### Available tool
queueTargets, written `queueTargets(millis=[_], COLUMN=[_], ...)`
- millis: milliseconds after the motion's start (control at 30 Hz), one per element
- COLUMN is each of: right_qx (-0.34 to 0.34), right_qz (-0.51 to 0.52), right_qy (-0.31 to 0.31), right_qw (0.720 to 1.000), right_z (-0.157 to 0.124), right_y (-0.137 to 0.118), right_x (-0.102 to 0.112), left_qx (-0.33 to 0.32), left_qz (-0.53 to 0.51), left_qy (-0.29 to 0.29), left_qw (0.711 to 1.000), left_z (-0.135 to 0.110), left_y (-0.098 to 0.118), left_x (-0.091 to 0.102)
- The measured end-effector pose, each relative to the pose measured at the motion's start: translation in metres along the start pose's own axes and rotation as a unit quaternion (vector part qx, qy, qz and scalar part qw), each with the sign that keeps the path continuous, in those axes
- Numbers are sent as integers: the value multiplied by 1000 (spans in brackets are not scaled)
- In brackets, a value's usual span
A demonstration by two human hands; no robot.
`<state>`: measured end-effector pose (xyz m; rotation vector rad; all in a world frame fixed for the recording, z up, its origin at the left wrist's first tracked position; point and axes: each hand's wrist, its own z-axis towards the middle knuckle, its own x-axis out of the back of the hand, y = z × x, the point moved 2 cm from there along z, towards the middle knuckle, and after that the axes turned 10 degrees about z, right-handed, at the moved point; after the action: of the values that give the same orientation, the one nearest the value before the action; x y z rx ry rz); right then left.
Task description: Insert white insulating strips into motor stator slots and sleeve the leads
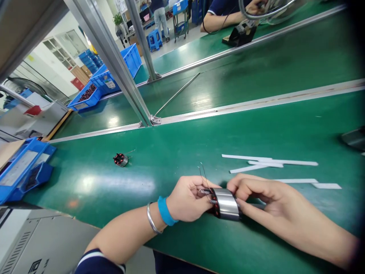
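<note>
Between my two hands, just above the green bench, lies a motor stator (227, 204) with a shiny steel core and copper windings at its left end. My left hand (189, 198) is closed on that winding end, and thin wires (203, 173) stick up beside its fingers. At the other end, my right hand (264, 196) pinches the stator's rim; what its curled fingers cover inside is hidden. White flat strips (270, 162) lie behind my right hand, several of them overlapping. A second, smaller-looking stator (121, 160) sits further left on the bench.
An aluminium post (114, 61) rises from a metal rail (256, 102) across the green bench (176, 144). Blue bins (97, 85) stand at the back left, another blue bin (37, 175) at the left edge. Across the bench, a co-worker's arm (222, 21) shows. A dark object (355, 139) sits far right.
</note>
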<state>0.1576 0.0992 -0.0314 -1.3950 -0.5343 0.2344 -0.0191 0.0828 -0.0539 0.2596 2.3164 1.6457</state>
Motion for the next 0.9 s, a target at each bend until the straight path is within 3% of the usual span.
queueTargets(millis=[100, 200, 300, 333, 400, 500, 633, 700, 767, 833, 900], right_qx=[-29, -39, 3, 30, 61, 59, 102, 101, 79, 60, 60], right_qz=[28, 46, -78, -146, -254, -307, -228, -122, -43, -24, -30], right_qy=[-9, -21, 91, 143, 175, 151, 177, 124, 28, -55, -82], right_qw=[999, 998, 993, 978, 949, 938, 952, 979, 996, 996, 994], right_z=[-2, 3, 15, 20, 30, 43, 39, 30, 19, 11, 6], right_y=[-4, -4, 13, 22, 41, 58, 32, 12, -4, -13, -17], right_x=[0, 15, 47, 58, 70, 69, 59, 55, 49, 43, 37], left_qx=[6, 16, 22, 24, 27, 31, 45, 44, 43, 46, 50], left_qz=[-16, -18, -13, -13, -18, -33, -57, -64, -71, -78, -83], left_qy=[-8, -21, -39, -44, -48, -66, -98, -98, -94, -90, -91], left_qw=[1000, 999, 999, 999, 998, 997, 993, 992, 992, 992, 991], left_z=[0, 1, 2, 2, 2, 1, 4, 6, 8, 9, 8], left_y=[-2, 1, 8, 10, 14, 15, 11, 7, 4, 2, 3], left_x=[-1, 1, 4, 5, 7, 10, 14, 16, 17, 17, 16])
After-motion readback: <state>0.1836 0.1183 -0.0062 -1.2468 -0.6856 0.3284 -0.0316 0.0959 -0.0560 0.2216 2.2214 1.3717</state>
